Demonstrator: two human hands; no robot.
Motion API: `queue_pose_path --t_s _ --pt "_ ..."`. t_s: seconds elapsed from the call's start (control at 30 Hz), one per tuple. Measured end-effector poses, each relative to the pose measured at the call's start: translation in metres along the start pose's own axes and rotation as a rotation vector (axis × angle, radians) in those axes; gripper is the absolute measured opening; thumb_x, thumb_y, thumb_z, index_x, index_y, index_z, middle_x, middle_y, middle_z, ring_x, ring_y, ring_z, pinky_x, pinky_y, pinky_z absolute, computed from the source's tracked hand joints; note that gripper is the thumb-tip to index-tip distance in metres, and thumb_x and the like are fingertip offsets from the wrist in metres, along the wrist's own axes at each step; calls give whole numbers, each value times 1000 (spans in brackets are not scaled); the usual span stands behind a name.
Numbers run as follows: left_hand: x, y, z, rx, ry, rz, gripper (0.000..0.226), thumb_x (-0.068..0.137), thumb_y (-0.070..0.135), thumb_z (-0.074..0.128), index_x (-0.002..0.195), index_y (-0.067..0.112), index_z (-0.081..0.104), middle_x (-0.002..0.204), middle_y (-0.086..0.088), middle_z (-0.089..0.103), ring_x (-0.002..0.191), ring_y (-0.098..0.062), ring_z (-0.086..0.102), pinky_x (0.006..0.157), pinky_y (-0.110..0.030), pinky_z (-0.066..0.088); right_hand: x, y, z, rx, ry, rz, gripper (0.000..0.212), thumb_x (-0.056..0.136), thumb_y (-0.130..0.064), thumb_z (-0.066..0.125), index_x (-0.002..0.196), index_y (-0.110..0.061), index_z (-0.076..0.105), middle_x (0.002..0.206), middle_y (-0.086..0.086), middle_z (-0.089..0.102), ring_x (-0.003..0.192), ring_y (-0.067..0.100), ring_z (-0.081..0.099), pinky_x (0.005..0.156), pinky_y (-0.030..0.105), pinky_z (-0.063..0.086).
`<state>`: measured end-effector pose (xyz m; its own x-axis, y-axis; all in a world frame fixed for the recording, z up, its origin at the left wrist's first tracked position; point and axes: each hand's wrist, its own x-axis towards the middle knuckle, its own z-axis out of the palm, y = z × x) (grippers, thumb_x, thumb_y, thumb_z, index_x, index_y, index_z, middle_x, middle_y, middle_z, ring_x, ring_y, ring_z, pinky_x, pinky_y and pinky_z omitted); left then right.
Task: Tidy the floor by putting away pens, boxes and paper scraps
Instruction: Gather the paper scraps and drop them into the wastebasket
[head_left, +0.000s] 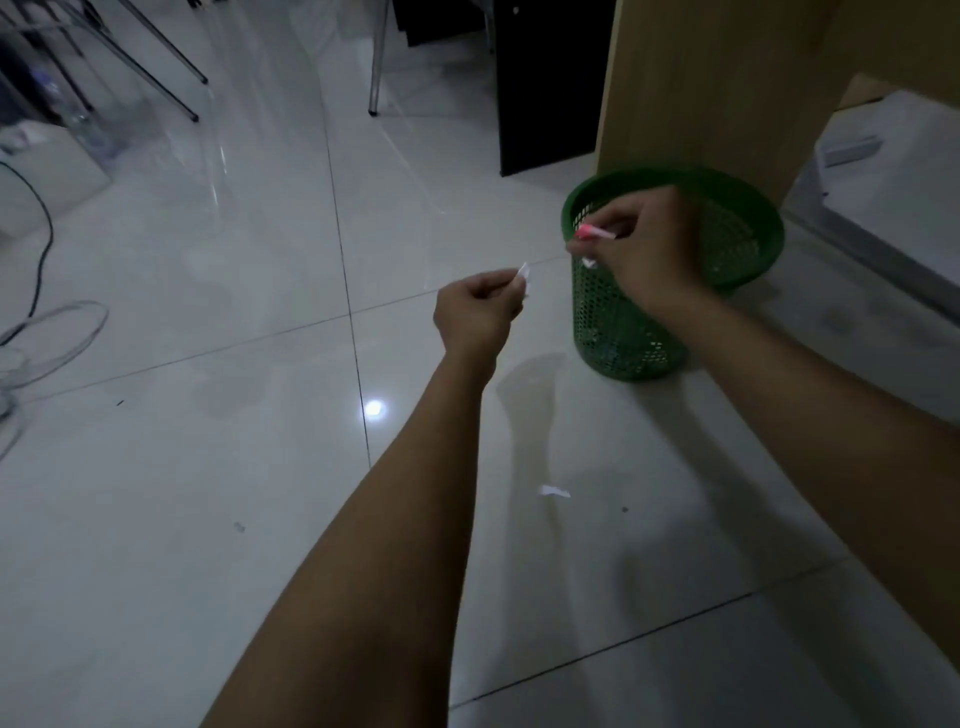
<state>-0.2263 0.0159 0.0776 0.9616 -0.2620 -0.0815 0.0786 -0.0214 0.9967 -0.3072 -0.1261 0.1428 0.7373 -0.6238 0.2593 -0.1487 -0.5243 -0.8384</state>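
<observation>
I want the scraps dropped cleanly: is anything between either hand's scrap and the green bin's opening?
Nothing visible. The right hand is already over the green bin; the left hand has open air beside it.

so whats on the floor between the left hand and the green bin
Nothing: in the head view only bare tile shows between the left hand and the green bin. A paper scrap lies nearer the camera.

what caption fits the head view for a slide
Both hands carry paper scraps toward a green basket.

I'm seeing open tiled floor (208, 519) lying clear ahead and left; the green wastebasket (628, 332) is standing right, crowded by a wooden panel (701, 88), with chair legs (171, 78) blocking the far left.
</observation>
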Motion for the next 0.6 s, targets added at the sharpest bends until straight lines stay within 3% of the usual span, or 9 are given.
queue_pose_path --t_s 0.17,0.27,0.33,0.37,0.43,0.47,0.53,0.6 --pt "13 38 60 20 -27 65 21 84 12 83 104 5 80 90 -7 80 87 -21 78 88 -36 63 34 20 -33 -99 199 75 26 75 -15 83 98 -7 76 86 3 70 62 3 59 45 1 38" --pt "12 44 89 187 14 176 19 89 11 74 107 10 81 102 -6 80 96 -18 74 98 -37 58 42 35 -38 -190 207 100 22 78 -12 80 98 -4 76 86 6 70 55 3 55 36 -1 32" --pt "11 45 100 325 -67 273 26 94 9 66 117 7 76 115 -10 77 108 -22 70 102 -38 54 44 41 -39 -272 153 129 23 80 -16 80 99 -4 76 84 5 68 52 3 53 38 6 37" --pt "12 44 103 418 -151 313 31 96 7 62 125 5 72 124 -12 74 116 -25 67 106 -39 52 46 45 -40 -349 91 135 26 81 -22 79 100 -5 76 87 5 70 57 8 57 47 14 44" --pt "14 43 103 619 -306 388 45 95 3 58 141 5 59 139 -13 65 129 -27 59 111 -39 45 47 52 -40 -510 -78 165 36 85 -36 73 105 -6 72 103 11 72 84 24 65 76 28 52" --pt "16 43 101 689 -342 431 50 95 1 56 145 7 56 142 -12 63 132 -27 58 111 -38 44 46 55 -41 -567 -144 197 42 87 -42 69 110 -7 69 112 14 70 100 29 63 89 35 48" --pt "19 42 95 730 -342 505 52 96 3 54 148 10 53 142 -10 63 129 -26 60 107 -35 46 45 59 -43 -616 -162 231 47 89 -46 64 121 -11 65 126 13 64 122 32 55 108 46 33" --pt "19 39 83 673 -268 557 47 98 10 54 145 14 56 137 -6 67 123 -21 64 103 -32 48 41 58 -45 -563 -85 139 39 89 -35 68 122 -14 66 127 10 65 123 30 56 112 45 35"
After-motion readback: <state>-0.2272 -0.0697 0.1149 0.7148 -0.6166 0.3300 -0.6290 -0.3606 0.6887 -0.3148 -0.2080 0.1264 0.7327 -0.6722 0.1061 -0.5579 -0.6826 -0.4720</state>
